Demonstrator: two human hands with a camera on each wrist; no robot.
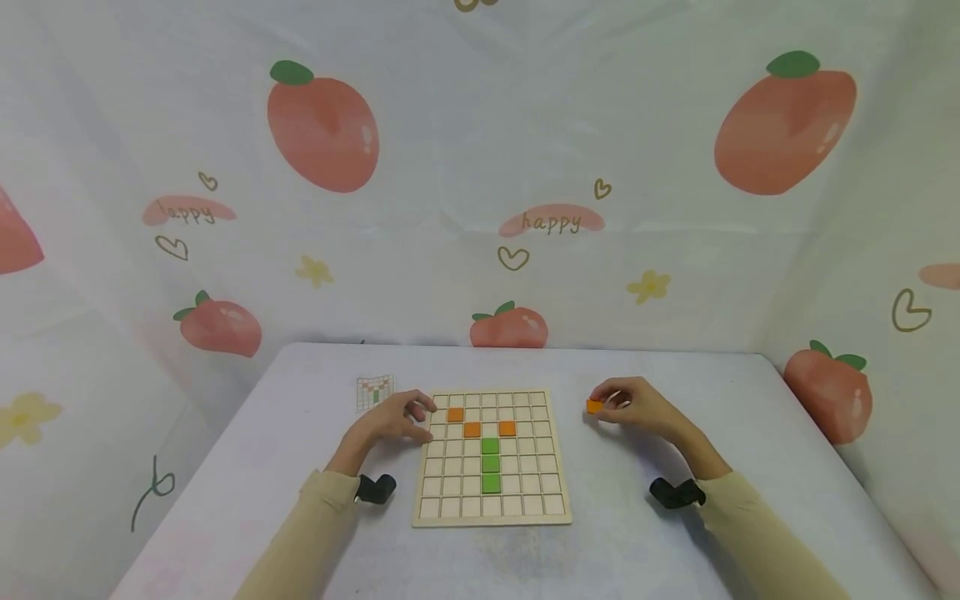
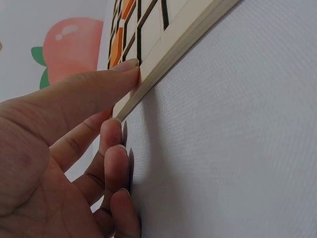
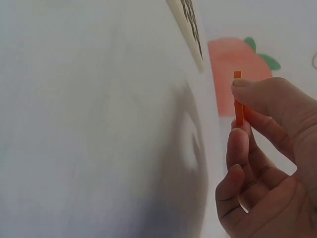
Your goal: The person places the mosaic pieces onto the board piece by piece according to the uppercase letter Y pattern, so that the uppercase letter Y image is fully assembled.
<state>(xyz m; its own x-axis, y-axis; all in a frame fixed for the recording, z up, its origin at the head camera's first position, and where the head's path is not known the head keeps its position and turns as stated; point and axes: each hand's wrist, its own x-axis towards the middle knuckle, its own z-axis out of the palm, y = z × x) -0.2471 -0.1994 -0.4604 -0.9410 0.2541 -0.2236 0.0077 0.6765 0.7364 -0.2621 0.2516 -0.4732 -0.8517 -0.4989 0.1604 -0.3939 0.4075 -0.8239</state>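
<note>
A wooden grid board (image 1: 557, 492) lies flat on the table. Three orange square tiles (image 1: 455, 415) sit in its upper cells, and three green tiles (image 1: 491, 464) run in a column below them. At the board's left edge rests my left hand (image 1: 395, 417), its thumb (image 2: 106, 87) touching the rim and its other fingers loosely bent beside it. To the right of the board, my right hand (image 1: 633, 406) pinches a thin orange tile (image 3: 238, 111) between thumb and fingers. That tile is held apart from the board, above the white tabletop.
A small printed card (image 1: 375, 393) with a coloured grid pattern lies behind my left hand. The white table (image 1: 315, 375) reaches back to a fruit-patterned curtain (image 1: 450, 150). Black wrist mounts (image 1: 677, 493) sit by both sleeves.
</note>
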